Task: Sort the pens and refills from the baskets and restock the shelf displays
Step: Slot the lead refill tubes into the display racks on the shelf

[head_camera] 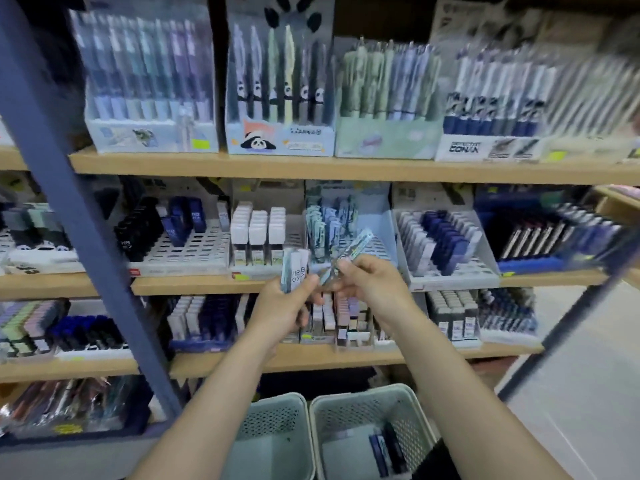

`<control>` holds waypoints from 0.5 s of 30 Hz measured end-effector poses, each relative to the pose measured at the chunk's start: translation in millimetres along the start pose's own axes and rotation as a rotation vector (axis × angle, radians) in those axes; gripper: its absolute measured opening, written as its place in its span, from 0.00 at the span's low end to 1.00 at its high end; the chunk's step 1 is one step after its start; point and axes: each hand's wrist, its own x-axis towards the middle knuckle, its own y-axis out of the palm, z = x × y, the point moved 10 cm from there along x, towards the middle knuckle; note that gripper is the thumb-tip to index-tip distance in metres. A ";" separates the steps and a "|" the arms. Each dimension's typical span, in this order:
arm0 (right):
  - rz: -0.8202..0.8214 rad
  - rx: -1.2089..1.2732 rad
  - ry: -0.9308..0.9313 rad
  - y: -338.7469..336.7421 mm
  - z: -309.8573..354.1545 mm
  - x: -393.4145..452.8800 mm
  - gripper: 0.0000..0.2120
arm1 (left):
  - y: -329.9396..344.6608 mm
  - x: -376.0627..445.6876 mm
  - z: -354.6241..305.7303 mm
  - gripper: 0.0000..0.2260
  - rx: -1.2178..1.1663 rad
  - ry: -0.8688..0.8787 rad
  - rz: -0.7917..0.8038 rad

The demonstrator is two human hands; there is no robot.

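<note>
Gripping refill packs, left hand (282,303) and right hand (369,282) meet before shelves (242,166).

blue upright post (69,202), pale floor (571,393) at rt

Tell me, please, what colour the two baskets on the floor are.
Both baskets are a pale off-white; the head view shows this.
</note>
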 end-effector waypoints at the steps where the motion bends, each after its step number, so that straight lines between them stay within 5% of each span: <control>1: -0.023 0.009 0.004 -12.8 1.5 1.3 0.12 | 2.8 2.7 1.1 0.13 0.024 -0.020 -0.007; 9: -0.118 -0.149 -0.082 -57.3 22.7 45.1 0.12 | 19.9 31.5 -20.0 0.10 0.044 0.004 -0.044; 13: -0.171 -0.108 -0.103 -60.8 24.3 71.9 0.06 | 14.1 50.5 -29.2 0.29 0.055 0.048 -0.134; 15: -0.171 -0.031 -0.069 -60.7 20.6 84.8 0.05 | 17.5 57.4 -37.8 0.20 0.070 0.115 -0.120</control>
